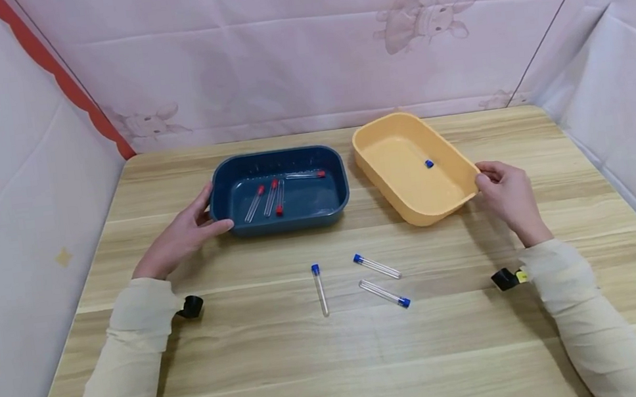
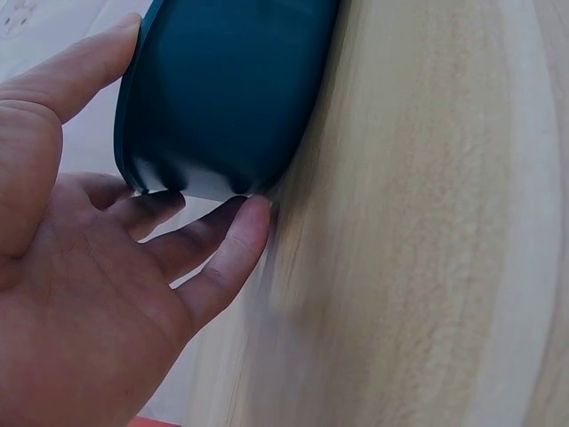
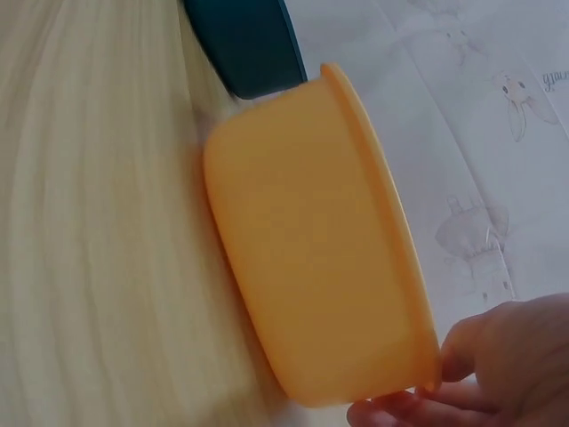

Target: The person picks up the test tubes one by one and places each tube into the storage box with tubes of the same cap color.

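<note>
My left hand (image 1: pixel 187 231) holds the left end of a dark blue tray (image 1: pixel 291 224), thumb at the front corner and fingers on the end wall. In the left wrist view, the thumb and fingertips touch the tray's wall (image 2: pixel 231 98). Several clear test tubes with red caps (image 1: pixel 256 203) lie inside it. My right hand (image 1: pixel 508 198) pinches the right corner of a yellow tray (image 1: pixel 391 186), which stands at an angle. Inside the yellow tray is a small blue cap (image 1: pixel 429 163). In the right wrist view, fingers grip the yellow tray's rim (image 3: pixel 391 213).
Three blue-capped test tubes (image 1: pixel 320 291) lie on the wooden table (image 1: pixel 292 374) in front of the trays. Behind the table hangs a pink printed curtain (image 1: pixel 289 56), with white printed cloth (image 1: pixel 14 196) at the left side.
</note>
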Motion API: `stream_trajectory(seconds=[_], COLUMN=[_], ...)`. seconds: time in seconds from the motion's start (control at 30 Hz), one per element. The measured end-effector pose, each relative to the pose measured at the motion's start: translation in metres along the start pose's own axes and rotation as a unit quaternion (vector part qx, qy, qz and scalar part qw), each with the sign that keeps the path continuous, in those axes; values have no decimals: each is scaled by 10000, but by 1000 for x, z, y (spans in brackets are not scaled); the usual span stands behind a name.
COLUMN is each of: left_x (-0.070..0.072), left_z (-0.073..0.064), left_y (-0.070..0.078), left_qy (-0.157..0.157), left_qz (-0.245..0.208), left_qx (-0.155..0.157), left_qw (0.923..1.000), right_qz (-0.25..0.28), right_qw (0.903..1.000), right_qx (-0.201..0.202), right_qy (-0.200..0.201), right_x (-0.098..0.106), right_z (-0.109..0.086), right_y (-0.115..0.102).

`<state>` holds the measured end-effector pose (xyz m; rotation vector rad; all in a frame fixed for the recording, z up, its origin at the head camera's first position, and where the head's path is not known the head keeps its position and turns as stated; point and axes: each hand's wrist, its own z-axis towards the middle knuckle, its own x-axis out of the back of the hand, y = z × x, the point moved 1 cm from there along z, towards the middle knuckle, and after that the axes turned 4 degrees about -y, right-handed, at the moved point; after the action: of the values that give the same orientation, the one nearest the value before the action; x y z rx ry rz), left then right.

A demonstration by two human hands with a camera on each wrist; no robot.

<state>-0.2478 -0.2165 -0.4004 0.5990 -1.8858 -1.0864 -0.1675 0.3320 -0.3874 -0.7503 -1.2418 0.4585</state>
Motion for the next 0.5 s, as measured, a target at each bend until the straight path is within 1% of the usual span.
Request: stream_trajectory(seconds=[0.17,0.3,0.5], left_x=[0,0,0], left_z=[1,0,1], left_y=[-2,-2,0], left_qy=[16,5,12], left_qz=[1,-9,30], left_qx=[16,-16,82], left_qw=[10000,10000,10000], right_qz=[-128,-245,-499], right_qw=[9999,9997,9986], right_qx=[-55,-8,87], right_qy=[-32,-78,-131], right_x=[9,16,26], right_z=[4,9,19], right_y=[6,10,16])
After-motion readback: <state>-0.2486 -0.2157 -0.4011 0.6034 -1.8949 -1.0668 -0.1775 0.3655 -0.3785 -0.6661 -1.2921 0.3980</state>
